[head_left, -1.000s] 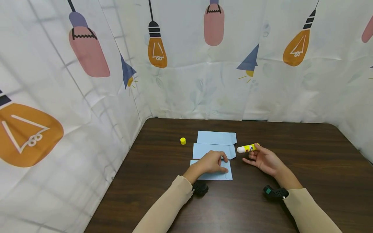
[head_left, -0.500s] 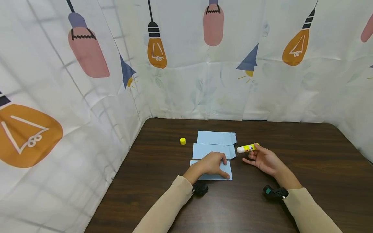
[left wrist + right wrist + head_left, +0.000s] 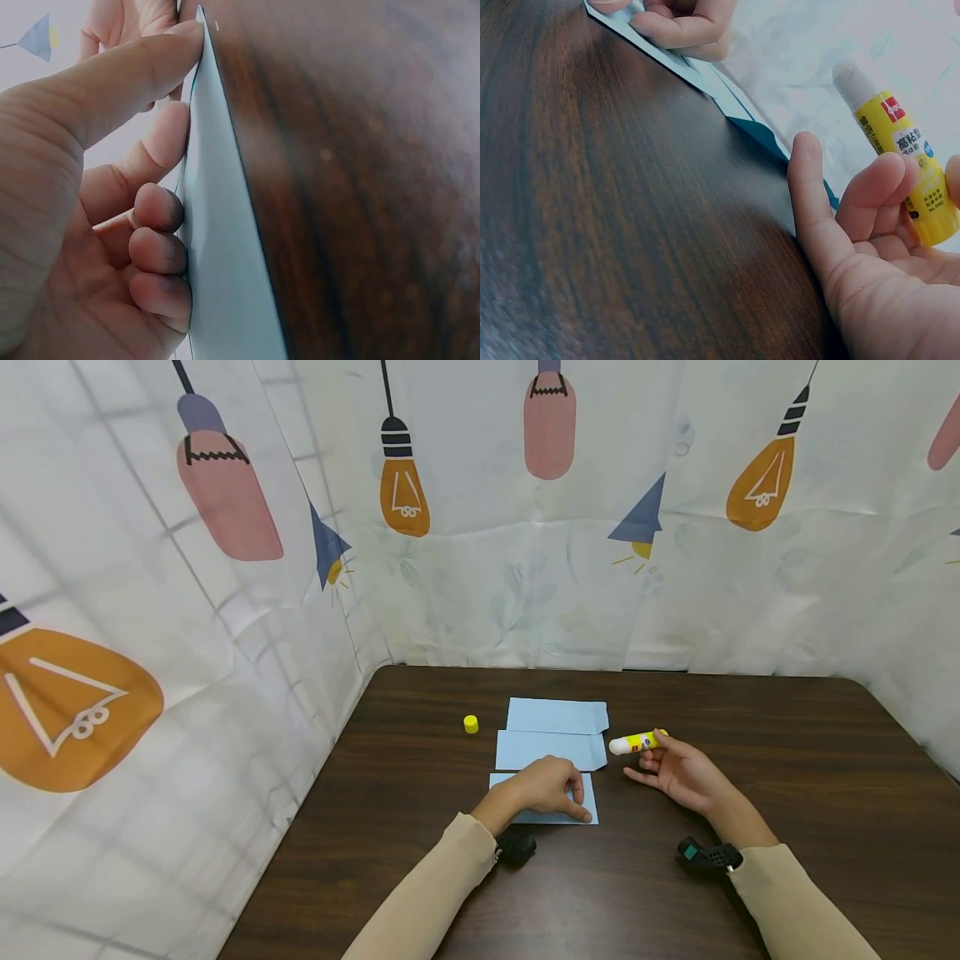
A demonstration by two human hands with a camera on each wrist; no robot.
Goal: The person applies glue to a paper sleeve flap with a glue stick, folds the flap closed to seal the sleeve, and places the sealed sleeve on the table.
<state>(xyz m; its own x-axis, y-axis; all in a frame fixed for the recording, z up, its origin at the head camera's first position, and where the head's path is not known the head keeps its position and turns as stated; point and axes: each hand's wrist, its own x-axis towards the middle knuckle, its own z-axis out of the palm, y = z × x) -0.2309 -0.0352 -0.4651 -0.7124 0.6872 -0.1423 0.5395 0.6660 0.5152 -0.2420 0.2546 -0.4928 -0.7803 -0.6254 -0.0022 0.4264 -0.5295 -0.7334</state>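
Observation:
My left hand (image 3: 543, 787) rests on the nearest light-blue envelope (image 3: 525, 816), thumb by its right near corner and fingers curved down. In the left wrist view the fingertips (image 3: 159, 253) press along the envelope's surface (image 3: 225, 247). Just to the right, my right hand (image 3: 686, 777) holds an uncapped glue stick (image 3: 636, 742) raised above the table, its white end pointing left. Yellow label and lettering show on the glue stick (image 3: 904, 142) in the right wrist view; the little finger extends apart from it.
Two more light-blue envelopes, a middle one (image 3: 551, 749) and a far one (image 3: 557, 716), lie in a column behind, with flaps at their right ends. A yellow cap (image 3: 471, 723) stands to their left on the dark wooden table (image 3: 787, 760). Printed curtains (image 3: 480, 593) hang behind and left.
My left thumb has slid toward the envelope's near right corner, and the left fingers have drawn slightly nearer. The right hand and glue stick have stayed in place.

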